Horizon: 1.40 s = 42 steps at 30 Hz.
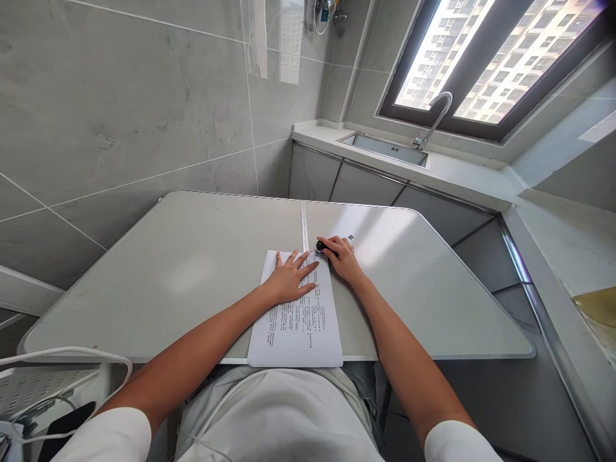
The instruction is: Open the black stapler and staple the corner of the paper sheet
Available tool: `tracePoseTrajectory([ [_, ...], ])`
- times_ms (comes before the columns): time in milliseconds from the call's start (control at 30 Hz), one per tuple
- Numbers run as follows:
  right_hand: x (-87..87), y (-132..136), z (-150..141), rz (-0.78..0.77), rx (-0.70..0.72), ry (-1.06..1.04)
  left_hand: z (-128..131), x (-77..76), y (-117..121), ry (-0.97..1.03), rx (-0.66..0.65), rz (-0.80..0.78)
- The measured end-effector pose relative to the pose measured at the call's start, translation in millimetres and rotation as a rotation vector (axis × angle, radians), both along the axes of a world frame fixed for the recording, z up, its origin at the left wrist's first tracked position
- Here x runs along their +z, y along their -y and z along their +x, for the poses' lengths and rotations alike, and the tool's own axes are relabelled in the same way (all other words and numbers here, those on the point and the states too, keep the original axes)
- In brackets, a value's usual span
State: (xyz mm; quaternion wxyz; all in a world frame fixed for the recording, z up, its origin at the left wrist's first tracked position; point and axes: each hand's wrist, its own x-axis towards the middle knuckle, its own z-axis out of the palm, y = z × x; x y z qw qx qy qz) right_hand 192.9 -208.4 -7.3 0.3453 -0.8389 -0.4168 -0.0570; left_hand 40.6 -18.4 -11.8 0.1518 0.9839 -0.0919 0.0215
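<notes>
Printed sheets of paper (296, 350) lie on the white table at its near edge, lines of text running across them. My left hand (289, 280) rests flat on the upper part of the paper with its fingers spread. At the top right corner of the paper, my right hand (342, 256) is closed around a small black stapler (320, 246). Its front end sits over the paper's edge; the rest is hidden under my fingers. Just beyond the right hand is a small dark mark (351, 237) on the tabletop, too small to make out.
The white table (192, 256) has a seam down its middle. Behind it runs a counter (317, 133) with a sink (385, 149) and a curved faucet (440, 115) below a window. A white basket (43, 385) with cables stands at the lower left.
</notes>
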Motion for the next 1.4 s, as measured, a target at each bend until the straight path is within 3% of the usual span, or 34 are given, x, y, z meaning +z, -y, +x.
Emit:
tracePoseTrajectory([
  [1067,2.0,-7,-15,-0.129,-0.120,0.155,2,1.2,5,-0.011,-0.010,-0.001],
  [1400,4.5,-18,-24,-0.291,-0.182,0.277,2,1.2,5,-0.017,0.001,-0.009],
])
